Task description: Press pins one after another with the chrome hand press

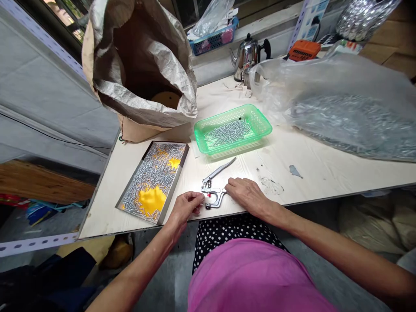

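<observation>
On the table near its front edge lies a pair of silver snap-fastener pliers (217, 191), its upper lever raised and a red spot between the jaws. My right hand (244, 193) is closed round the fixed handle at the right. At the jaws' left side, my left hand (187, 204) has thumb and fingertips pinched together; whatever is between them is too small to make out. Left of that hand stands a shallow tray (177, 173) full of small silver metal pins, with yellow bottom showing through. Behind the pliers, a green plastic basket (208, 149) holds more such pins.
A large open woven sack (143, 112) stands at the back left. Toward the right lies a clear plastic bag (341, 121) of metal parts. A steel kettle (248, 54), an orange charger (303, 50) and a blue basket (214, 40) are at the back.
</observation>
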A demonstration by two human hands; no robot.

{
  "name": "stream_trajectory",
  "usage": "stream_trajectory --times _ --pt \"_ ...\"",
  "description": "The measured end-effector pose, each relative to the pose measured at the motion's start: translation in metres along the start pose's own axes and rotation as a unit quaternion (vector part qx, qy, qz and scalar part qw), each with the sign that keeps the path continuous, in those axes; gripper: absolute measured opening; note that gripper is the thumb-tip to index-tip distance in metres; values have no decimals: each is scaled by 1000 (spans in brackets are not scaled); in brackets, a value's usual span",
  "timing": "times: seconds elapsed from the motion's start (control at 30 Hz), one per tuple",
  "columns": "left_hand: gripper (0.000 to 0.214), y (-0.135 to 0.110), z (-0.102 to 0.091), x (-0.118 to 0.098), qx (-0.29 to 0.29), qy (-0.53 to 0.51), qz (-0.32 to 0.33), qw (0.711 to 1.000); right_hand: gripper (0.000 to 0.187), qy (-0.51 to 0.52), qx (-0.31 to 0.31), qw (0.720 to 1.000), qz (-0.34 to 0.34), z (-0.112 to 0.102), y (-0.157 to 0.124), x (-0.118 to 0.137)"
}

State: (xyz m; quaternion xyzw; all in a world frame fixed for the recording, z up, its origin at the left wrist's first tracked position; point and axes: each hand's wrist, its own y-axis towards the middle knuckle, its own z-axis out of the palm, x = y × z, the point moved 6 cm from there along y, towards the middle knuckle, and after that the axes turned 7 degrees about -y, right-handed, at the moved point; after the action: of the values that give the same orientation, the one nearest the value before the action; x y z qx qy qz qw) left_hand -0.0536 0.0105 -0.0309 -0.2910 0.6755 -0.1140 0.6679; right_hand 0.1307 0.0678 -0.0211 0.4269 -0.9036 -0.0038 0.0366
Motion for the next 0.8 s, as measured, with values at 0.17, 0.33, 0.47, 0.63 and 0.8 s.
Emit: stream_trajectory --times 0.17,0.33,0.47,0.63,0.8 --pt "41 1 8 5 0 24 -32 999 17 -4 24 1000 13 -6 0 2" --pt "35 -2 12 5 -36 62 -77 994 19 2 29 999 16 -10 1 3" --pt "34 0 14 3 -36 83 -88 992 20 8 9 1000 19 -7 0 3" --pt "33 7 15 2 -17 130 -94 987 20 21 -7 1000 21 -3 -1 1" --pt "34 14 14 2 22 162 -118 979 19 27 -1 999 23 -3 0 0"
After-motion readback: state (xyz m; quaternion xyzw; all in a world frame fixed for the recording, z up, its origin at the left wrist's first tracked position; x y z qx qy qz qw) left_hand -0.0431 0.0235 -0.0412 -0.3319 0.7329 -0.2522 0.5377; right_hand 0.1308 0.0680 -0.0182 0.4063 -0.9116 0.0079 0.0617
